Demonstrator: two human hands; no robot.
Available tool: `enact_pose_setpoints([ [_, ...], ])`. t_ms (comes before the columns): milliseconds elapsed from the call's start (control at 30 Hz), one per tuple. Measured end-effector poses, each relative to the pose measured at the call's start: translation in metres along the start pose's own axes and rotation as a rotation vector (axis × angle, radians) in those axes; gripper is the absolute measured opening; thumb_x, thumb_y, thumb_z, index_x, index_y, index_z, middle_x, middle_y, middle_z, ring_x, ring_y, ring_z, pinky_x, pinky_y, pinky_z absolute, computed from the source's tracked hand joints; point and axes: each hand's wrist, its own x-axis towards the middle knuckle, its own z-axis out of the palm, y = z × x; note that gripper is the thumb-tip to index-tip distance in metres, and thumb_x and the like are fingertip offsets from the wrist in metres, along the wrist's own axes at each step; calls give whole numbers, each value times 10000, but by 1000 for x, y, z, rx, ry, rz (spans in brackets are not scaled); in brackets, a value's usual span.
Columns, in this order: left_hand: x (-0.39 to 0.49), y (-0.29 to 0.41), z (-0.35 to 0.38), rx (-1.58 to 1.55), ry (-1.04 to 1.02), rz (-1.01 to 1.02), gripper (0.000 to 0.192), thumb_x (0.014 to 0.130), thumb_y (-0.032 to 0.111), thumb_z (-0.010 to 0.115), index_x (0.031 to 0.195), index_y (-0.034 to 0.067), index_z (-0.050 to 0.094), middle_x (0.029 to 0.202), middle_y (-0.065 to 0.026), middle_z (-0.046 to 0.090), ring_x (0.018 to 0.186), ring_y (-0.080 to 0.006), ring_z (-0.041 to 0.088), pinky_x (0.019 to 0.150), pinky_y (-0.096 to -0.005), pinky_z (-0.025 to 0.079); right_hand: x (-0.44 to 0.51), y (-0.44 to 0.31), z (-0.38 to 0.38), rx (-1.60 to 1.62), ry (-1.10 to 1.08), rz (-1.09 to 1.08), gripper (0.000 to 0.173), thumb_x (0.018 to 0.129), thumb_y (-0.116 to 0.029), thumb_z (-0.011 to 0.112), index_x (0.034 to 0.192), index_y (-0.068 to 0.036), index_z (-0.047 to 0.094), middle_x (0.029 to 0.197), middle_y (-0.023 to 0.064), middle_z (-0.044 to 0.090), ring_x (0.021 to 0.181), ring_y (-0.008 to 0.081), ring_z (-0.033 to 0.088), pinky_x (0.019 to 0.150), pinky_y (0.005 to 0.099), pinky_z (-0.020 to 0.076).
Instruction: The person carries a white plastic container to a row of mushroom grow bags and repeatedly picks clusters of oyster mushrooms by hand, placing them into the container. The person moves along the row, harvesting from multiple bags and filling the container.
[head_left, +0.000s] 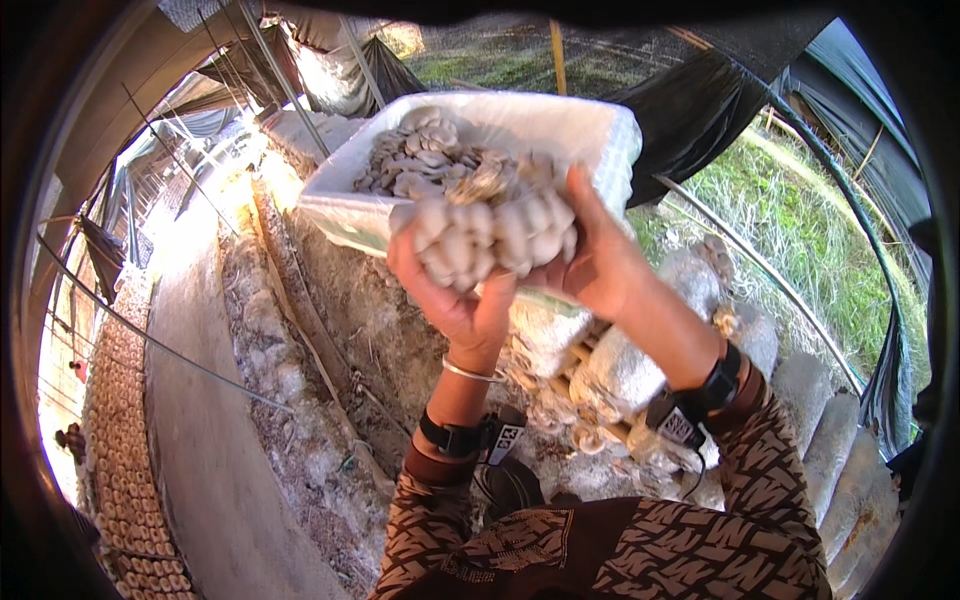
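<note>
Both my hands grip one large cluster of pale grey oyster mushrooms (491, 232) over the near side of a white rectangular container (570, 124). My left hand (450, 300) supports the cluster from below on its left side. Around its right side and underside curve the fingers of my right hand (604, 255). More mushrooms (424, 154) lie inside the container, towards its left end. The held cluster hides the container's near rim in part. Each wrist bears a black strap with a small device.
Below the container lie whitish substrate bags (615, 375) with small mushrooms growing from them. Further bags (832, 442) line the right. On the left, a long stack of round bag ends (131, 450) runs beside a pale path (202, 375). A thin rod (165, 337) crosses the left side.
</note>
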Motion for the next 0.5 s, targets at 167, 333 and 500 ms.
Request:
enact_pose_setpoints([
  [167, 93, -92, 13, 328, -345, 450, 607, 760, 235, 709, 1252, 5, 437, 1264, -225, 391, 1147, -369, 407, 959, -421, 363, 119, -81, 23, -121, -33, -369, 558, 881, -548, 496, 1225, -109, 502, 1122, 96, 598, 976, 205, 625, 807, 384, 554],
  [333, 174, -191, 18, 327, -568, 499, 613, 761, 176, 701, 1271, 6, 405, 1323, -242, 366, 1162, -423, 416, 948, -447, 398, 215, -108, 7, -204, -86, -213, 529, 887, -416, 539, 1290, -89, 435, 1238, 135, 529, 1110, 263, 558, 942, 488, 462],
  [500, 217, -260, 3, 388, -1036, 434, 660, 772, 181, 678, 1331, 42, 357, 1384, -243, 307, 1184, -434, 413, 976, -443, 388, 295, -146, -21, -295, 94, -237, 480, 811, -153, 647, 1252, -112, 462, 1137, 109, 575, 1008, 237, 597, 845, 442, 521],
])
